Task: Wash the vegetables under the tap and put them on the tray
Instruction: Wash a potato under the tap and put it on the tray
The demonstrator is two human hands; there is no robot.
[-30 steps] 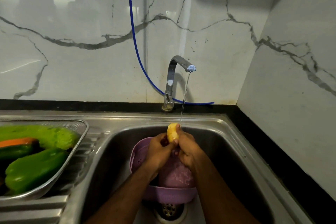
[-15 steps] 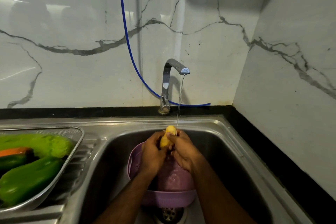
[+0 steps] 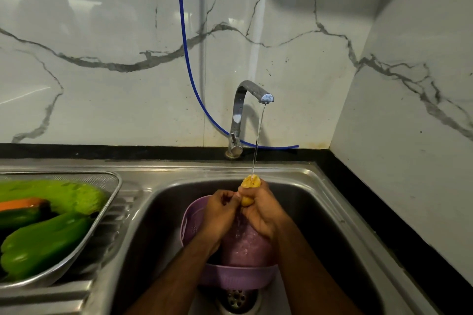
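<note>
Right now, at lower centre, the right hand [image 3: 263, 208] is clamping a yellow vegetable [image 3: 250, 182] under the tap [image 3: 252, 100] stream, while the left hand [image 3: 220, 215] is curling against its lower end. Washing seems underway; next it needs carrying to the tray [image 3: 112, 195] at lower left, beside the green vegetables [image 3: 43, 240].

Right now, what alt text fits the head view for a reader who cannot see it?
Both hands, left hand and right hand, hold a yellow vegetable under the tap stream, above a purple colander in the sink. Green vegetables lie on a metal tray at left.
</note>
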